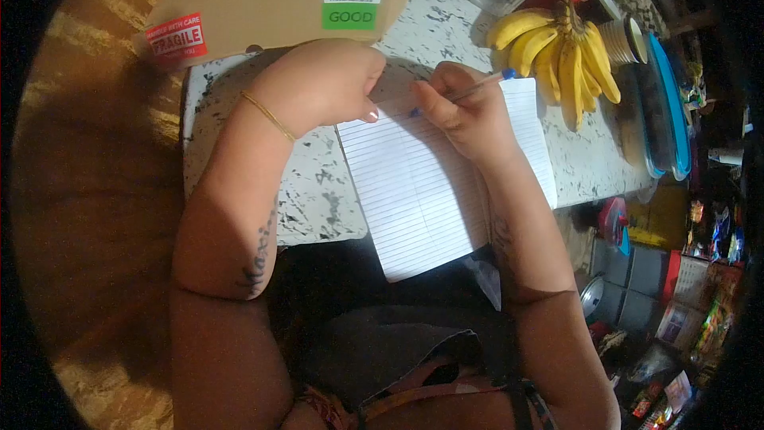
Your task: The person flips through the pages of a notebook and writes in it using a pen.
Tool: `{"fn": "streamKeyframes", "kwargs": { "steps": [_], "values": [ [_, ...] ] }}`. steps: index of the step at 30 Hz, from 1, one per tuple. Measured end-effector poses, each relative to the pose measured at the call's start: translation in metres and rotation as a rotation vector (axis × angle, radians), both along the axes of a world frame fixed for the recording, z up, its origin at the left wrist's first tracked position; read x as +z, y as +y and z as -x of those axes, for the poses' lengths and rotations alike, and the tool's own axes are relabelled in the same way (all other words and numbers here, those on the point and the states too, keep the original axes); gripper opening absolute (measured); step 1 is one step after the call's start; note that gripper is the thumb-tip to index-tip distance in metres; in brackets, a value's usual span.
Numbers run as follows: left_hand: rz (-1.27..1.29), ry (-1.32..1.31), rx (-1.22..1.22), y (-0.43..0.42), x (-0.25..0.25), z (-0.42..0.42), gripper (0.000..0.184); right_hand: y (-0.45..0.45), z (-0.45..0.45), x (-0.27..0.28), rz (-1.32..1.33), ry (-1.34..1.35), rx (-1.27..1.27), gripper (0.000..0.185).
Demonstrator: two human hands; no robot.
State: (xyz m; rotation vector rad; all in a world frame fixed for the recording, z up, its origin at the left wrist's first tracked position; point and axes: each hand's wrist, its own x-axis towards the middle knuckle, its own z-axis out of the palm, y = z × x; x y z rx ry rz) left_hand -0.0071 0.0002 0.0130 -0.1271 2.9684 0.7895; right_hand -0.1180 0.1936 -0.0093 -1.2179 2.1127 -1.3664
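An open lined notebook (414, 191) lies on the speckled white table, its lower edge reaching past the table's front edge. Near the top of its right part, my right hand (469, 111) is closed round a clear pen (477, 87) with a blue cap end, the tip pointing left onto the paper. My left hand (342, 87) rests at the notebook's upper left corner with its fingers curled. Its thumb is by the page edge, and whatever the curled fingers hold, if anything, is hidden.
A cardboard box (263, 0) with FRAGILE and GOOD labels stands at the upper left. Bananas (569, 56) lie at the upper right, beside stacked cups (621, 40) and containers with blue lids (668, 103). The speckled table's (318, 199) front edge runs below.
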Motion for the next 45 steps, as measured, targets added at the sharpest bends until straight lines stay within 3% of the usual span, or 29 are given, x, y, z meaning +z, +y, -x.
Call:
{"fn": "streamKeyframes", "kwargs": {
  "steps": [6,12,18,30,39,45],
  "values": [
    [-0.006,0.005,-0.004,0.000,0.000,0.000,0.031,0.000,-0.001,0.003,-0.021,0.013,-0.027,0.023],
    [-0.009,-0.019,0.006,-0.001,-0.001,0.001,0.031,0.000,-0.003,0.000,0.055,-0.167,-0.040,0.020],
    [-0.021,-0.016,-0.005,-0.002,-0.001,0.001,0.031,0.002,0.004,-0.003,-0.015,0.016,-0.010,0.021],
    [0.004,-0.020,0.014,0.001,0.002,0.000,0.032,0.001,0.002,-0.003,0.046,0.005,-0.031,0.022],
    [0.004,0.003,0.004,0.000,-0.001,0.001,0.032,0.004,0.000,-0.003,0.100,-0.208,-0.056,0.021],
    [-0.014,0.014,-0.003,0.000,0.001,0.001,0.033,0.004,0.004,-0.004,0.131,-0.198,-0.010,0.018]
  ]
}}
